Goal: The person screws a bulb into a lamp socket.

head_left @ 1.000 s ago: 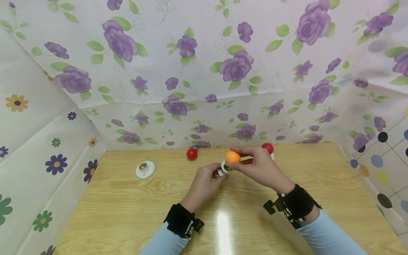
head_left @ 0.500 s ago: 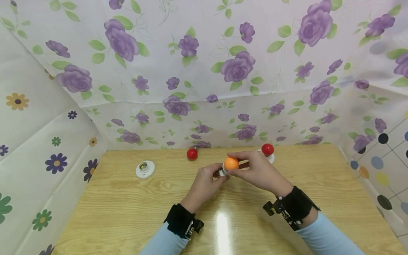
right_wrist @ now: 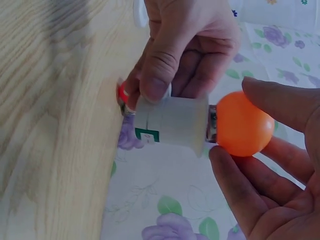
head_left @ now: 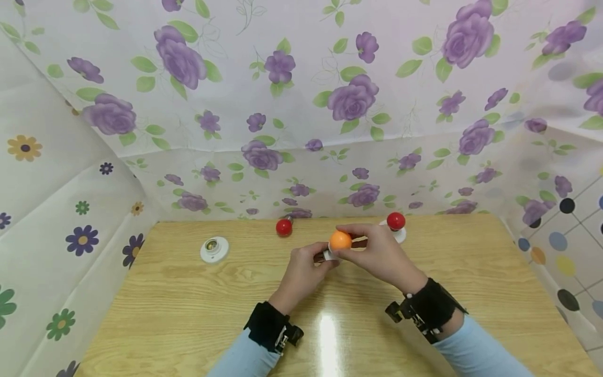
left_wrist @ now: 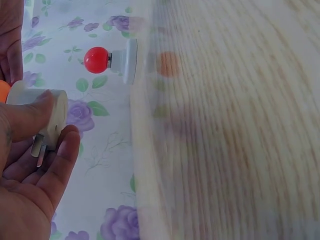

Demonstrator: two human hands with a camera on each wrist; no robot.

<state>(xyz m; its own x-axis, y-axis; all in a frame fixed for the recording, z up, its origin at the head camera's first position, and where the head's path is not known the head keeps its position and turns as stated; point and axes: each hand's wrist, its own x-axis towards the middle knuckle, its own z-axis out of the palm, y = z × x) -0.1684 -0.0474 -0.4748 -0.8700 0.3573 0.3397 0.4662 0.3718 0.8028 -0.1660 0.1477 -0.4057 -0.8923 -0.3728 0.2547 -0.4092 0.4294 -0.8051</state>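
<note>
My left hand (head_left: 301,275) grips a white plug-in lamp socket (right_wrist: 175,122) by its rear end. Two metal prongs (left_wrist: 38,151) stick out of the socket past the fingers in the left wrist view. An orange light bulb (right_wrist: 245,123) sits at the socket's mouth, a strip of its metal base showing at the rim. Thumb and fingers of my right hand (head_left: 383,256) hold the bulb from opposite sides. Both hands are raised above the wooden table, near its middle.
On the wooden table (head_left: 188,314), a round white lamp holder (head_left: 214,251) stands at the left, its socket facing up. A loose red bulb (head_left: 284,227) lies near the back edge. Behind my right hand, another red bulb (head_left: 395,221) sits in a white round holder (head_left: 399,235).
My right hand has lowered the orange bulb down and slightly left into the socket's mouth, which was visible before. The left hand stays in place with the socket.
</note>
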